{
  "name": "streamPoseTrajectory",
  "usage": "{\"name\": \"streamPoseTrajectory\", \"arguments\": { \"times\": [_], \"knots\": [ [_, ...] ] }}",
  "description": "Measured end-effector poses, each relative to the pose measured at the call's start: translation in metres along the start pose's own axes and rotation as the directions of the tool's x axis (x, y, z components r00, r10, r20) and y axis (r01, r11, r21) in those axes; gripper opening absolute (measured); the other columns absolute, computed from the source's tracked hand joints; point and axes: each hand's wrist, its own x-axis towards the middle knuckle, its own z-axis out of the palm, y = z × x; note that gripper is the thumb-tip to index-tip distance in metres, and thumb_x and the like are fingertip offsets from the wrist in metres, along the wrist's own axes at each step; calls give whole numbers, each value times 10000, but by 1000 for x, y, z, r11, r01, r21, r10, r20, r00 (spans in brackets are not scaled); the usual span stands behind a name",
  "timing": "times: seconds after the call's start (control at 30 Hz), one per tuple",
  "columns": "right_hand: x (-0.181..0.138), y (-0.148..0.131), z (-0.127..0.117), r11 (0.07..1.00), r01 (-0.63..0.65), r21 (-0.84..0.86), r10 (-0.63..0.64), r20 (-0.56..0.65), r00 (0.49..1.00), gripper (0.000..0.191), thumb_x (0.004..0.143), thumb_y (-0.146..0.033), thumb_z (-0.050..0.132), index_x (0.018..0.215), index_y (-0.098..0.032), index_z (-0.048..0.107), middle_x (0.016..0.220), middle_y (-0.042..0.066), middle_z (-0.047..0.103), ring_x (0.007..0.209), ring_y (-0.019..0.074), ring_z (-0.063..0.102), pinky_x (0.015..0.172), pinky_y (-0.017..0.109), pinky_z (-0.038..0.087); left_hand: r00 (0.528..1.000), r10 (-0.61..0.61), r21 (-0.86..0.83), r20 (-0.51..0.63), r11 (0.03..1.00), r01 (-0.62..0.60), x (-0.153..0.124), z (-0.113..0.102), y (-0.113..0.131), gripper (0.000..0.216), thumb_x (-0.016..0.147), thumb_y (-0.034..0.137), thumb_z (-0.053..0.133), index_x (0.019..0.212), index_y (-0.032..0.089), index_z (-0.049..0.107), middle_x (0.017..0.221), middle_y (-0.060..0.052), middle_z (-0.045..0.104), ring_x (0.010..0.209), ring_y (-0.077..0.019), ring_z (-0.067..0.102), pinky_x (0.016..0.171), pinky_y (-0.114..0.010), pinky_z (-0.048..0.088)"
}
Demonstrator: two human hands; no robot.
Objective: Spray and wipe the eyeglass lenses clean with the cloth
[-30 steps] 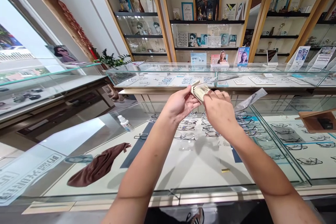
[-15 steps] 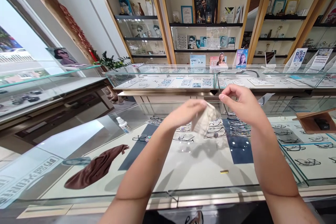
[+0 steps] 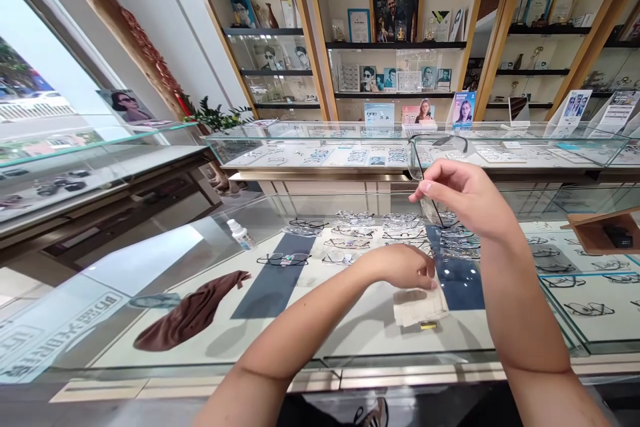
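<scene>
Head view: where are the glasses [image 3: 416,161], and what has hold of them?

– They're up in the air above the worktop [image 3: 357,337], pinched by the right hand [image 3: 463,197]. The left hand [image 3: 404,267] is well below, its fingertips closed on the beige cloth [image 3: 419,310].

– Is that cloth lying on the glass?

– I can't tell whether it rests or hangs just over it. A small yellow piece [image 3: 429,325] shows right at its lower edge.

– So what would good handling look like?

– I'd judge a light pinch best on the right, bearing on the thin rim rather than the clear parts, since it looks easy to bend. The left should move the cloth gently, without sweeping that yellow piece along.
</scene>
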Motion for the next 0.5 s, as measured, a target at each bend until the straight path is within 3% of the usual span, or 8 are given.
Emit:
{"name": "streamPoseTrajectory", "arguments": {
  "times": [0.1, 0.17, 0.2, 0.27, 0.33, 0.37, 0.4, 0.5],
  "knots": [
    [2, 2, -4, 994, -1, 107, -5, 58, 998, 279, 870, -422, 775, 776, -210, 620, 748, 11, 719, 764, 172, 713, 703, 309, 531, 983, 70, 6, -167, 998, -70, -19, -25, -1, 160, 855, 377, 727, 777, 239, 750, 703, -6, 726, 592, -160, 591, 628, -274, 419],
    [3, 3, -7, 988, -6, 154, -10, 101, 995, 286, 864, -436, 778, 773, -212, 626, 750, 7, 723, 777, 173, 719, 755, 328, 558, 926, 95, 39, -365, 995, -87, -34, -43, 2, 169, 907, 316, 663, 790, 217, 734, 720, -15, 723, 592, -148, 572, 612, -271, 392],
    [4, 4, -8, 986, -8, 168, -12, 119, 993, 288, 862, -443, 777, 773, -213, 629, 754, 7, 725, 781, 172, 717, 777, 336, 566, 860, 115, 61, -497, 993, -97, -41, -50, 4, 179, 931, 306, 636, 809, 210, 726, 728, -18, 711, 615, -149, 567, 623, -273, 394],
    [4, 5, -10, 983, -21, 184, -9, 160, 987, 278, 867, -439, 768, 776, -214, 634, 760, 10, 728, 783, 172, 709, 804, 347, 570, 634, 209, 141, -745, 977, -157, -52, -61, 9, 127, 932, 316, 662, 914, 211, 731, 831, -34, 715, 731, -164, 593, 698, -288, 440],
    [5, 5, -11, 981, -45, 189, 2, 222, 975, 255, 887, -413, 746, 775, -211, 640, 759, 15, 726, 773, 168, 698, 807, 347, 563, 414, 334, 256, -847, 938, -233, -59, -65, 13, 285, 844, 357, 794, 1090, 226, 733, 1056, -69, 734, 947, -206, 635, 852, -326, 491],
    [5, 4, -11, 980, -59, 192, 7, 261, 965, 247, 895, -400, 738, 772, -208, 642, 756, 16, 724, 760, 165, 690, 794, 344, 558, 359, 385, 303, -850, 915, -264, -60, -66, 14, 443, 776, 378, 865, 1172, 237, 724, 1178, -87, 725, 1070, -236, 635, 940, -353, 496],
    [5, 4, -11, 978, -74, 194, 13, 300, 954, 243, 899, -390, 733, 770, -206, 642, 752, 16, 720, 747, 162, 680, 778, 340, 553, 348, 422, 334, -837, 898, -285, -61, -67, 15, 572, 714, 397, 918, 1229, 249, 716, 1271, -99, 708, 1175, -266, 618, 1016, -380, 486],
    [4, 2, -11, 968, -124, 217, 35, 373, 927, 241, 892, -378, 742, 768, -203, 632, 730, 9, 706, 706, 153, 656, 732, 327, 541, 416, 468, 365, -779, 879, -307, -60, -66, 14, 622, 678, 433, 955, 1237, 270, 736, 1288, -97, 725, 1249, -297, 613, 1118, -429, 449]
  ]
}}
